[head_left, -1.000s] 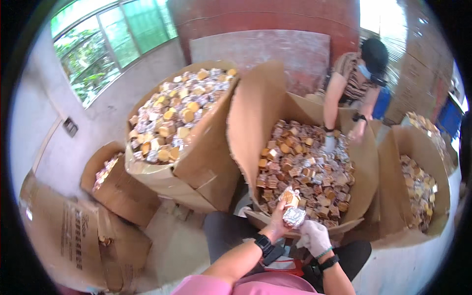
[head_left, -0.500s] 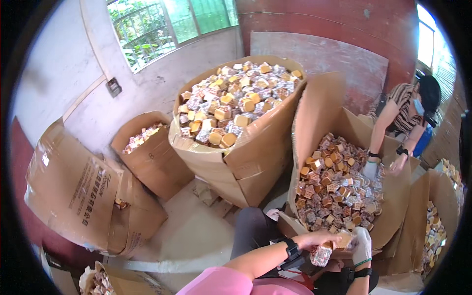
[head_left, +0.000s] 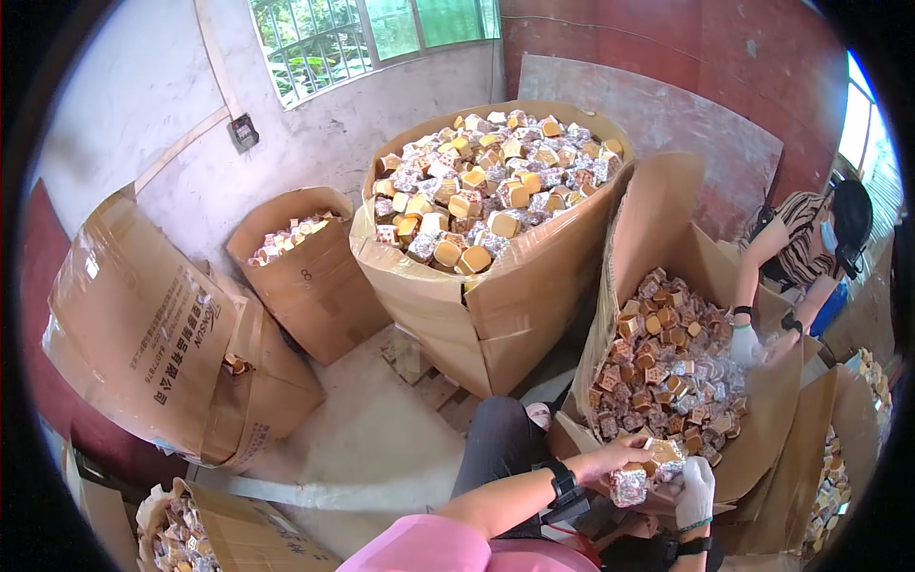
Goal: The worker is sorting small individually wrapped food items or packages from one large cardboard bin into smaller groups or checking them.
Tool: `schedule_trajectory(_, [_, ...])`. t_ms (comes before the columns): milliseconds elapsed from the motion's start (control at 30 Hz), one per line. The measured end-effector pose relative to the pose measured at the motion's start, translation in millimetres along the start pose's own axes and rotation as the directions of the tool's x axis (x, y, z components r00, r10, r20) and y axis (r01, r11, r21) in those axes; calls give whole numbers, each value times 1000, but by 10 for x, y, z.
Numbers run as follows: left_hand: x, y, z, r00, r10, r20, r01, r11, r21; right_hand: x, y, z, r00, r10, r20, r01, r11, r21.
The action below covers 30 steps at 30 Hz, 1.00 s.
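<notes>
Bare left hand point(head_left: 612, 460) in a curled grip, gloved right hand point(head_left: 697, 494) just beside (left forearm point(head_left: 505, 498) angled inward)

Through my feed, the wrapped block point(head_left: 629, 485) looks glossy, its clear plastic film crinkled and catching light. I read the glove point(head_left: 699, 500) on the right hand point(head_left: 695, 484) as matt white cloth. The pink sleeve point(head_left: 419, 545) is smooth, dull fabric. I see plain matt cardboard on the large box point(head_left: 534, 319), shiny tape on the leaning box point(head_left: 143, 315), and scuffed, dull paint on the pale wall point(head_left: 315, 143).
</notes>
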<state>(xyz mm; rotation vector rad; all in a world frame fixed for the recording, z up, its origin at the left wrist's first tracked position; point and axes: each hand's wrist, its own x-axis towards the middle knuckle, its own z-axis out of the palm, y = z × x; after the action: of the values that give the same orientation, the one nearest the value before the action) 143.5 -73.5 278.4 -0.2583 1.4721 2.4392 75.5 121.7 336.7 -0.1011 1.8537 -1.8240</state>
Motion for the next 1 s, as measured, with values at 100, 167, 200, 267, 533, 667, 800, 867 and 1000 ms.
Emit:
schedule_trajectory(100, [-97, 31, -86, 997, -53, 49, 61, 982, -176, 61, 30, -44, 987, -103, 124, 141, 925, -353])
schedule_trajectory(167, [-93, 12, -154, 996, -42, 81, 54, 986, -157, 212, 116, -142, 936, -250, 246, 351, 685, -639])
schedule_trajectory(200, [-81, -9, -182, 994, -35, 99, 50, 988, -147, 237, 156, -201, 942, -205, 264, 331, 679, -655])
schedule_trajectory(267, [-47, -82, -193, 992, -14, 127, 37, 984, -177, 290, 256, -290, 947, -112, 300, 296, 667, -684])
schedule_trajectory(533, [-130, 25, -67, 992, -39, 116, 28, 995, 95, 88, 68, -39, 983, 181, 36, -167, 953, -254])
schedule_trajectory(667, [39, -271, -203, 982, -120, 149, 128, 991, -44, 88, 145, 4, 984, 166, 61, -149, 964, -218])
schedule_trajectory(800, [-49, -156, -124, 962, -206, 180, 234, 960, -151, -193, -194, 123, 974, 134, 183, -80, 958, -277])
schedule_trajectory(867, [-103, -112, -122, 960, -202, 195, 233, 960, -155, -263, -285, 185, 964, 139, 227, -74, 959, -272])
schedule_trajectory(1000, [-186, -132, -83, 962, -190, 198, 242, 929, -282, -171, -135, 168, 976, 90, 200, -27, 954, -300])
